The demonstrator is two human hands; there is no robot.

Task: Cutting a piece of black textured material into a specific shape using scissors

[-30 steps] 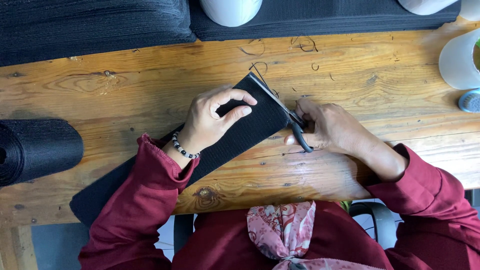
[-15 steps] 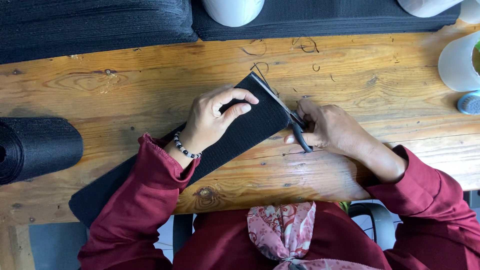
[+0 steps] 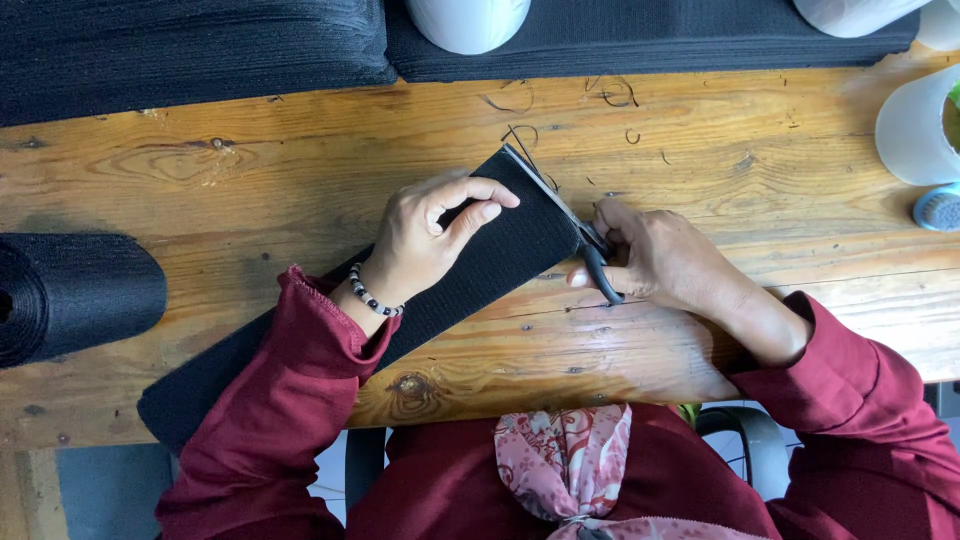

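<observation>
A wide black elastic band [image 3: 500, 250] lies diagonally across the wooden table [image 3: 250, 190]. My left hand [image 3: 425, 235] presses down on the band near its upper end, fingers spread over it; a beaded bracelet sits on the wrist. My right hand [image 3: 665, 260] grips small black-handled scissors [image 3: 590, 250], whose blades run along the band's cut end toward its far corner. Thread scraps [image 3: 610, 95] lie on the wood beyond that end.
A roll of black elastic [image 3: 70, 295] rests at the left edge. Stacks of black fabric [image 3: 190, 45] line the far side. White cones [image 3: 465, 15] stand at the back, a white cup [image 3: 915, 130] and a blue-capped item [image 3: 940, 208] at the right.
Both hands stay almost where they were; the band and scissors hold the same position, with only slight finger movement.
</observation>
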